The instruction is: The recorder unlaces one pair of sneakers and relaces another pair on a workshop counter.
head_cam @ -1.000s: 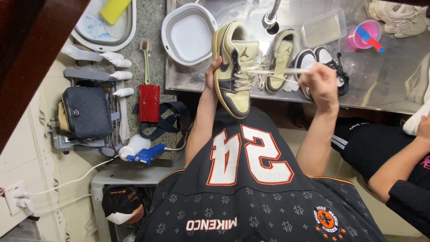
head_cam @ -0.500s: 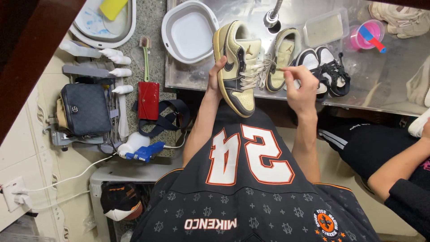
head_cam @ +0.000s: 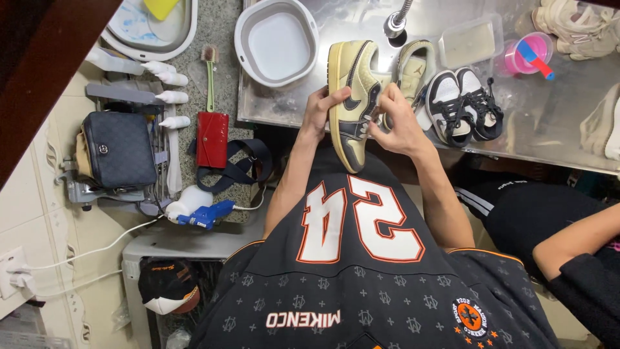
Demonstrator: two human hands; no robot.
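Note:
A yellow and dark brown sneaker (head_cam: 352,97) is held up over the near edge of a steel table (head_cam: 549,116), sole toward the left. My left hand (head_cam: 318,110) grips it along the sole side. My right hand (head_cam: 395,119) is closed on its lace area from the right, fingers pinched at the eyelets. Its matching sneaker (head_cam: 413,68) lies on the table just behind my right hand.
A pair of small black and white shoes (head_cam: 465,103), a clear plastic tub (head_cam: 470,40), a pink cup (head_cam: 526,53) and a white basin (head_cam: 278,42) are on the table. A dark bag (head_cam: 119,148), red pouch (head_cam: 212,130) and brush (head_cam: 209,74) lie left. Another person's arm (head_cam: 575,239) is at right.
My right hand came in from the right, where it pulled a lace out sideways, and now rests against the sneaker's lace area. The sneaker stays held in my left hand.

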